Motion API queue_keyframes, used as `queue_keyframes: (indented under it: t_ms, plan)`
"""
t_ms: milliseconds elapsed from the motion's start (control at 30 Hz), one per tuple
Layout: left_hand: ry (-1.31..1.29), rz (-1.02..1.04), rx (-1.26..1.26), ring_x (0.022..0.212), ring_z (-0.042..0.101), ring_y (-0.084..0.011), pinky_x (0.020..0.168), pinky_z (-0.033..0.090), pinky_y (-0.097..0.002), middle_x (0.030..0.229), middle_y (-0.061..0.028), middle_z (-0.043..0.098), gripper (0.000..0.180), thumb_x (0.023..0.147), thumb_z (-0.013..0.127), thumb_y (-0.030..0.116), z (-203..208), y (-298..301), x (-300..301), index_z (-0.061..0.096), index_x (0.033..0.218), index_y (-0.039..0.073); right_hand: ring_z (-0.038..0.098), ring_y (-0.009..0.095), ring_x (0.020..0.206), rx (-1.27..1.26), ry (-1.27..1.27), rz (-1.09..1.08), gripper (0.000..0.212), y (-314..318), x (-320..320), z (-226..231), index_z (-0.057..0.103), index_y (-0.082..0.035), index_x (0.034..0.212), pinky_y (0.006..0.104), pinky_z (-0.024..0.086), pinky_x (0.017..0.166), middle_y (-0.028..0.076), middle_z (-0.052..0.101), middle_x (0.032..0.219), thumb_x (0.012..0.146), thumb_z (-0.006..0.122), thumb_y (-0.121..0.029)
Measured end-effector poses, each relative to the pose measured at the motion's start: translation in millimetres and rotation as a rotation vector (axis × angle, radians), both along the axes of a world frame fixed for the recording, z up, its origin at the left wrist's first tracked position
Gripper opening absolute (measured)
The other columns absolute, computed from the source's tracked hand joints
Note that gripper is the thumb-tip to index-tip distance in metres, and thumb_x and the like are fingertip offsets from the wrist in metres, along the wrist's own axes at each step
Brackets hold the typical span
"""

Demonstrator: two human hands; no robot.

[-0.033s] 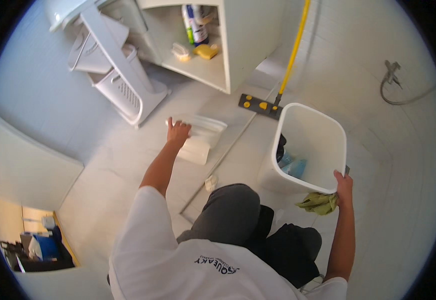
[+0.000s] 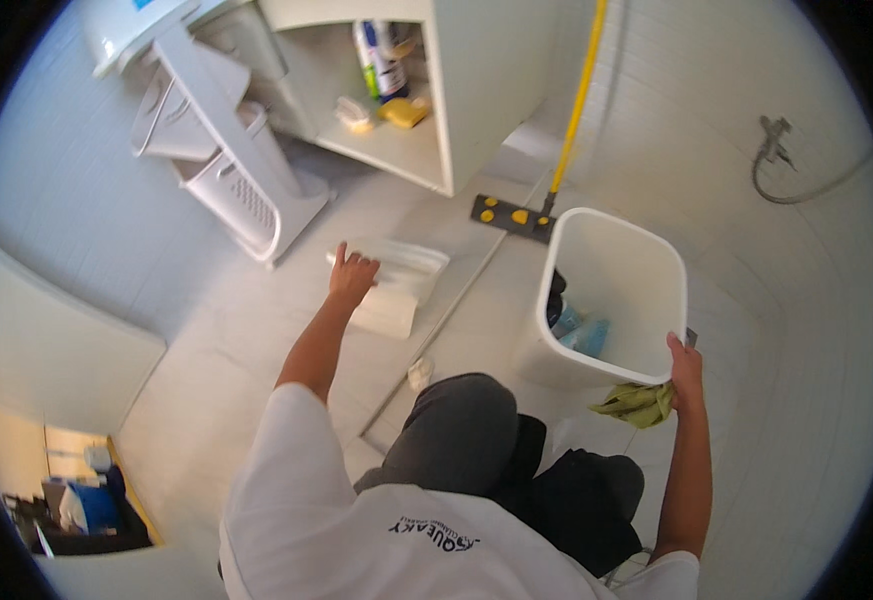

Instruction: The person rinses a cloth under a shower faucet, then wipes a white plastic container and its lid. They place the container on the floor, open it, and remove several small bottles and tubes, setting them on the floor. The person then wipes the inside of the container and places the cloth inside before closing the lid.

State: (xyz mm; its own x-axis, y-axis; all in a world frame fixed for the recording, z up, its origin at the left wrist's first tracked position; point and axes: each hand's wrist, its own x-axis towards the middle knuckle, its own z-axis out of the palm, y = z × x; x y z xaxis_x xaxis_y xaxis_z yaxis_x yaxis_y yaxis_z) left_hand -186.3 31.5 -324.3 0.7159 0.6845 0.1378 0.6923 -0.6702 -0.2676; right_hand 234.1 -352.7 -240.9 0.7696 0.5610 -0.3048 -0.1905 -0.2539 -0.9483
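Observation:
My left hand (image 2: 353, 277) is at the near-left corner of a whitish plastic piece (image 2: 396, 300), shaped like a lid or shallow tray, on the floor. Its index finger stretches forward and the other fingers are apart; no firm hold shows. On the right, a white square bin (image 2: 668, 250) has its near-right rim gripped by my right hand (image 2: 686, 370). A crumpled green cloth (image 2: 634, 404) hangs beneath that rim against the same hand; whether the fingers also hold it, I cannot tell. Inside the bin lie blue items (image 2: 586, 335) and something dark, partly hidden by its wall.
Behind the bin lies a flat dark mop head (image 2: 511, 217) with a yellow pole (image 2: 580, 105). An open cabinet (image 2: 496, 110) holds bottles and a yellow sponge (image 2: 404, 113). White basket shelving (image 2: 246, 200) stands left. A thin pole (image 2: 446, 320) and small white scrap (image 2: 419, 373) lie on the floor.
The whole view has shifted slightly. The left fingers have changed pose a little, the index finger standing out more from the others. My right hand stays on the bin rim.

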Motion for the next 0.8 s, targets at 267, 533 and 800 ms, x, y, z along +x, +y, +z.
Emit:
queue_keyframes:
  t_ms: [267, 533, 800]
  plan:
    - [-0.647, 0.153, 0.076, 0.078, 0.054, -0.0341, 0.068, 0.042, -0.0393, 0.081, -0.0179, 0.057, 0.026, 0.078, 0.057, 0.021, 150, -33, 8, 0.052, 0.096, 0.003, 0.049, 0.015, 0.056, -0.126, -0.056, -0.144, 0.044, -51, 32, 33, 0.053, 0.0, 0.068, 0.0289, 0.042, 0.054, 0.007, 0.052, 0.065, 0.084, 0.047, -0.041]
    - [-1.532, 0.051, -1.097, 0.054, 0.045, -0.0068, 0.045, 0.042, -0.0225, 0.068, 0.0023, 0.046, 0.02, 0.089, 0.041, 0.026, 284, -55, 62, 0.051, 0.092, 0.008, 0.049, 0.012, 0.057, -0.073, -0.339, 0.038, 0.043, -55, 30, 67, 0.054, -0.001, 0.07, 0.0263, 0.042, 0.055, 0.006, 0.052, 0.065, 0.087, 0.042, -0.039]
    - [-1.261, 0.095, -1.685, 0.083, 0.05, -0.0169, 0.073, 0.046, -0.0356, 0.09, -0.0068, 0.052, 0.027, 0.09, 0.038, 0.029, 182, -109, 221, 0.052, 0.097, 0.006, 0.052, 0.017, 0.063, -0.079, -0.316, 0.043, 0.058, -33, 22, 91, 0.056, -0.001, 0.072, 0.0285, 0.044, 0.062, 0.007, 0.056, 0.072, 0.086, 0.032, -0.052]
